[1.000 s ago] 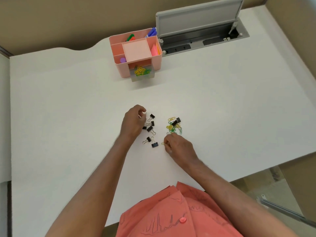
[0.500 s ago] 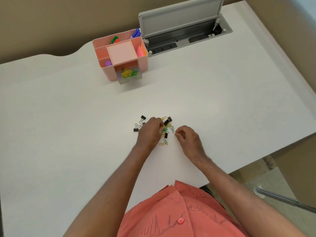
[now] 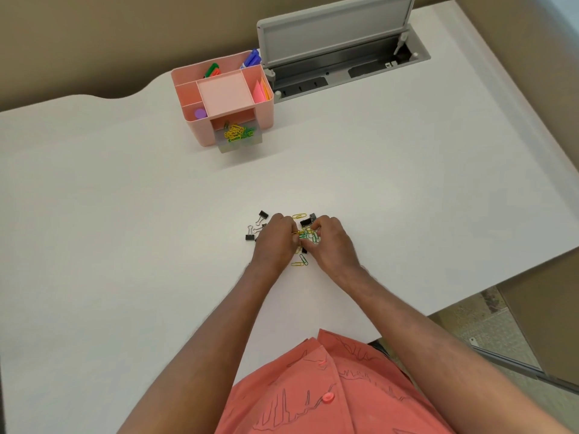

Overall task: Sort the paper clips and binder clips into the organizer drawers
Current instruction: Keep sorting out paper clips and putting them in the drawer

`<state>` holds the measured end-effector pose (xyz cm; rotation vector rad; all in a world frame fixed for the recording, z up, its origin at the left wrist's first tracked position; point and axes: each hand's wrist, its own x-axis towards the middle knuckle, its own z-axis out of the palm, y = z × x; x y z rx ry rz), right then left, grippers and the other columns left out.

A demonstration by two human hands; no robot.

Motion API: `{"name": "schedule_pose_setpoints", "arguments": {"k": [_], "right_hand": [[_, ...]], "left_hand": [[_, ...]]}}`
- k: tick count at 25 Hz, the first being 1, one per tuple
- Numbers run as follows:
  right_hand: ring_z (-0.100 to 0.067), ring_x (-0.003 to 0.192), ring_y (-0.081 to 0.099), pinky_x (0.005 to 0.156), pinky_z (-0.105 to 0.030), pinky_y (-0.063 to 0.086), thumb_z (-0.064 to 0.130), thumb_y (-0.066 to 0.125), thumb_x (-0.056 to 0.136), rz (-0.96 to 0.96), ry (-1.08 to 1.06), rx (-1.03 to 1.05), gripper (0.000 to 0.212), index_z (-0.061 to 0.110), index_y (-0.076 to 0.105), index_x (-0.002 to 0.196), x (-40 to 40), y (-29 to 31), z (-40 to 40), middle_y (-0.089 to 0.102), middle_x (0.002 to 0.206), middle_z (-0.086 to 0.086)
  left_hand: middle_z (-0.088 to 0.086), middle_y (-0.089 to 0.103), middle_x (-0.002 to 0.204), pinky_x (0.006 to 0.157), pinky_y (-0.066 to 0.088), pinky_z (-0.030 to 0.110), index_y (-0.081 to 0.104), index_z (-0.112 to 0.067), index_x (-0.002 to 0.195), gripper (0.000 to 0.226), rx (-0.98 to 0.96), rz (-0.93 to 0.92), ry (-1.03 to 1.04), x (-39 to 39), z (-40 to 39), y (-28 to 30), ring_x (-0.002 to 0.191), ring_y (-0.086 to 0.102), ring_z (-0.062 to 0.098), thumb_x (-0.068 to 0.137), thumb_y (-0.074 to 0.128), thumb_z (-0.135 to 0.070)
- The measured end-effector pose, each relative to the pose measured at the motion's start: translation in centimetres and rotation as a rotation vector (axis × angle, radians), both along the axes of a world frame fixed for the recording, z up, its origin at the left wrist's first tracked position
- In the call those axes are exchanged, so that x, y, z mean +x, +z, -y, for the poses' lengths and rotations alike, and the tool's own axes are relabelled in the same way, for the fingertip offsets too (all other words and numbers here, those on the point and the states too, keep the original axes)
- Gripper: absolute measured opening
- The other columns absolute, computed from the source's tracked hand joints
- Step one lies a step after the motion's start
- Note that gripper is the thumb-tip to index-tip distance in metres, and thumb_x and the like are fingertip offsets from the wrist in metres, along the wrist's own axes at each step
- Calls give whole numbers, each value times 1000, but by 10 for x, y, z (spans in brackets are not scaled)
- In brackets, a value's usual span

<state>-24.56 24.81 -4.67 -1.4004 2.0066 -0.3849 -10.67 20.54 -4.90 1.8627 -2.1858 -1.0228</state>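
A small heap of yellow and green paper clips [image 3: 307, 237] lies mid-table, mixed with black binder clips [image 3: 307, 220]. My left hand [image 3: 275, 242] and my right hand [image 3: 332, 242] sit on either side of the heap, fingertips pinched together on paper clips between them. More black binder clips [image 3: 254, 228] lie just left of my left hand. Two loose paper clips [image 3: 301, 261] rest below the heap. The pink organizer [image 3: 266, 111] stands at the back, its clear drawer [image 3: 239, 145] pulled open with yellow and green paper clips [image 3: 236, 133] inside.
The organizer's upper compartments hold markers [image 3: 213, 70], pink sticky notes [image 3: 261, 90] and a purple item [image 3: 200, 113]. A grey cable hatch [image 3: 332, 36] stands open behind it. The table's front edge [image 3: 470, 296] runs diagonally at the right.
My left hand moved right from the binder clips onto the paper clip heap. My right hand moved up to meet it, and both now pinch clips together. The camera view shifted too.
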Motion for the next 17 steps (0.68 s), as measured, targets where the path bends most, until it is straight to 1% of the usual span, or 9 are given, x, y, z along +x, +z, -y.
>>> {"name": "schedule_pose_setpoints", "arguments": {"k": [3,6,10,13,15,17], "right_hand": [[-22,95,63,81,-37,53,20,72,89,-7,13,38,22,17,63,109,4,2,8,56,113,-2],[-26,93,63,79,-38,54,11,63,90,-29,52,23,16,16,65,106,6,4,9,57,110,-4],[-26,90,66,78,-40,55,8,59,91,-62,134,26,17,16,64,106,2,6,10,57,110,-4],[-24,92,65,75,-38,53,7,57,92,-100,221,0,15,15,62,103,-2,6,10,55,109,-2],[-23,97,59,74,-35,51,6,57,93,-130,261,-55,15,13,62,105,-4,4,7,53,111,-3],[-24,101,56,75,-36,52,8,58,95,-136,256,-88,16,13,62,109,-5,3,3,52,114,-3]], "left_hand": [[4,64,92,69,48,38,64,-13,87,8,21,-68,45,4,1,0,83,63,26,89,61,-6],[3,66,87,67,49,39,65,-12,90,9,33,-136,81,10,0,-3,82,62,25,89,61,-4],[-1,67,90,68,47,32,71,-15,99,19,62,-186,124,12,-2,-6,84,61,18,89,59,-4],[-2,72,83,67,48,31,75,-19,94,16,119,-253,186,19,-4,-6,73,62,12,91,65,-7],[-9,70,78,65,47,24,76,-22,91,11,149,-298,236,28,-3,-3,69,62,7,91,71,-13],[-11,69,74,61,46,17,72,-31,83,15,156,-351,283,37,1,6,64,63,3,90,74,-17]]}}
